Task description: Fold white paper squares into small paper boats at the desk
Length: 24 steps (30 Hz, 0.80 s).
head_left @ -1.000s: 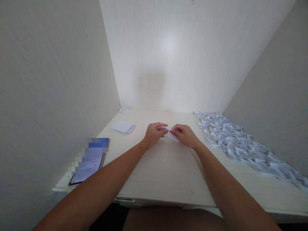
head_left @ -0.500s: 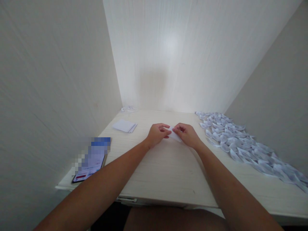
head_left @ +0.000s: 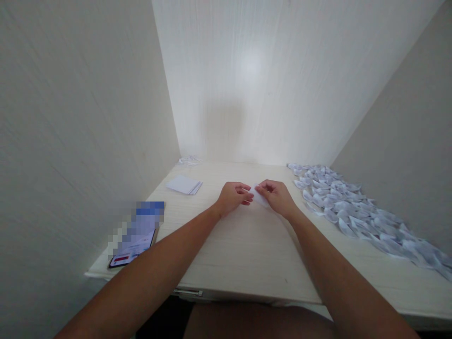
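A small piece of white paper [head_left: 259, 197] is held above the middle of the table. Thumb and fingers of my right hand [head_left: 275, 195] pinch it at its upper edge. My left hand [head_left: 233, 197] is just left of the paper, thumb and fingers apart, its tips close to the paper's edge; whether the thumb touches it I cannot tell. Off to the left lies a stack of flat white paper sheets [head_left: 181, 184]. Many folded white paper pieces [head_left: 348, 212] are spread in overlapping rows on the right.
A phone [head_left: 139, 238] with its screen lit, partly blurred out, lies at the table's left edge near my left forearm. Thin white strips [head_left: 189, 160] sit in the far left corner. Pale panels [head_left: 226, 70] enclose the table [head_left: 243, 263] at the back and both sides.
The fingers of my left hand have spread and come slightly away from the paper. My right hand keeps its pinch on it. The whole view has shifted a little.
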Each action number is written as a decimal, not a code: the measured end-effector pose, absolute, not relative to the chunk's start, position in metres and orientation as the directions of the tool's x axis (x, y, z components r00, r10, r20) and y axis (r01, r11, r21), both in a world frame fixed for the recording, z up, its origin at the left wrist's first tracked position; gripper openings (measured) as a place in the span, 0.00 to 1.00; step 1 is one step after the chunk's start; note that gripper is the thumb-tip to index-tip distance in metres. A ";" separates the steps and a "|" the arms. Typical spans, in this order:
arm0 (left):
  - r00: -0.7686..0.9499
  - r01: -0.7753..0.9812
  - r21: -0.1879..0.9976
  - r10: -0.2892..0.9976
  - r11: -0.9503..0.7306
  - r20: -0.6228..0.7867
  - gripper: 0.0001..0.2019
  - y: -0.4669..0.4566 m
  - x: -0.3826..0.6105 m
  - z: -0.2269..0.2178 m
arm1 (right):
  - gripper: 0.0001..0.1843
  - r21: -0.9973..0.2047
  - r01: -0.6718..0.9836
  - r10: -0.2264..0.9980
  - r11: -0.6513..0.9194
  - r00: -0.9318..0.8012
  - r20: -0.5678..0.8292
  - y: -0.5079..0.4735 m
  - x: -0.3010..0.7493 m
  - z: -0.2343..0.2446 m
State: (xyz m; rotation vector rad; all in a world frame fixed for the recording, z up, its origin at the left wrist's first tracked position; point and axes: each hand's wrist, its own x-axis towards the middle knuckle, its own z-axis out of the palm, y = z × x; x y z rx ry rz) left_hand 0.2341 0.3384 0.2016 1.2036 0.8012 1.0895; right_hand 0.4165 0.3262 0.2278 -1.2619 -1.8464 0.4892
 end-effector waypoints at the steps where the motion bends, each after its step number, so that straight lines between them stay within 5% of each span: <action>1: 0.307 -0.224 0.975 0.950 0.009 0.062 0.14 0.338 0.234 0.202 | 0.17 -0.707 0.571 0.900 0.417 -0.151 0.409 0.326 0.416 0.228; 24: 0.296 -0.308 0.950 0.954 0.055 0.041 0.17 0.331 0.242 0.206 | 0.18 -0.922 0.273 0.957 0.273 0.021 0.290 0.319 0.405 0.233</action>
